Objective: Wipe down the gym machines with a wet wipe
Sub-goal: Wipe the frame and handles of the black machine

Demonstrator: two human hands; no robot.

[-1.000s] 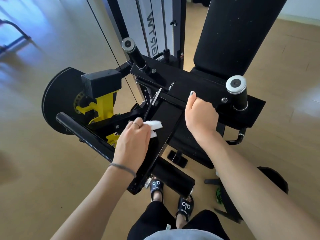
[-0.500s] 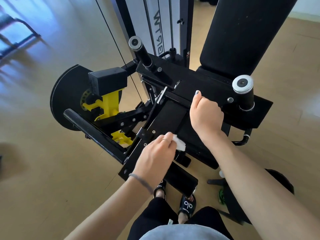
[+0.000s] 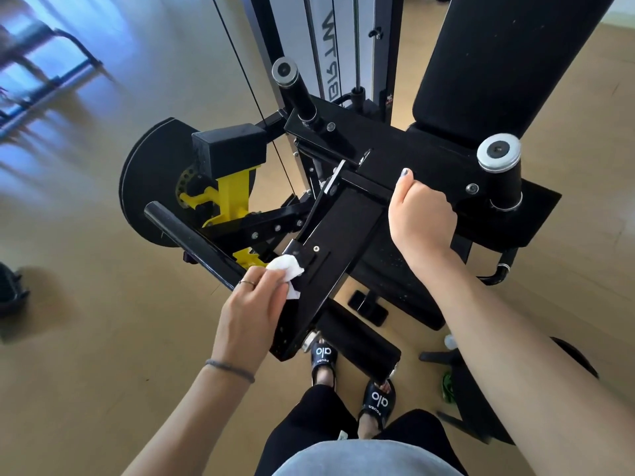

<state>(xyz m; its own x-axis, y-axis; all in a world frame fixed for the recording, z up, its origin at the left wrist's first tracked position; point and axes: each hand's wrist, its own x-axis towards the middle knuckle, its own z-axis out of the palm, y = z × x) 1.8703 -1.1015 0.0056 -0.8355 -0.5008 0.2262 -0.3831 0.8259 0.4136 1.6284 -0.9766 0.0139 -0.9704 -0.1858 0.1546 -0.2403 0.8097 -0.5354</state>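
A black gym machine fills the middle of the head view, with a flat black arm plate (image 3: 338, 235) slanting down toward me. My left hand (image 3: 254, 310) holds a crumpled white wet wipe (image 3: 287, 269) and presses it on the left edge of that plate, near its lower end. My right hand (image 3: 421, 218) is curled in a fist round the black cross bar (image 3: 371, 182) at the plate's top, thumb on top. Whatever lies under the right fist is hidden.
A black round bar (image 3: 192, 245) and yellow adjuster parts (image 3: 233, 197) sit left of the plate. A padded roller (image 3: 357, 341) lies by my sandalled feet. The upright back pad (image 3: 508, 60) and weight stack (image 3: 336, 46) stand behind. Wooden floor opens to the left.
My left hand with the wipe slid down the plate toward me, then shifted left to the plate's left edge. My right hand kept its grip on the cross bar.
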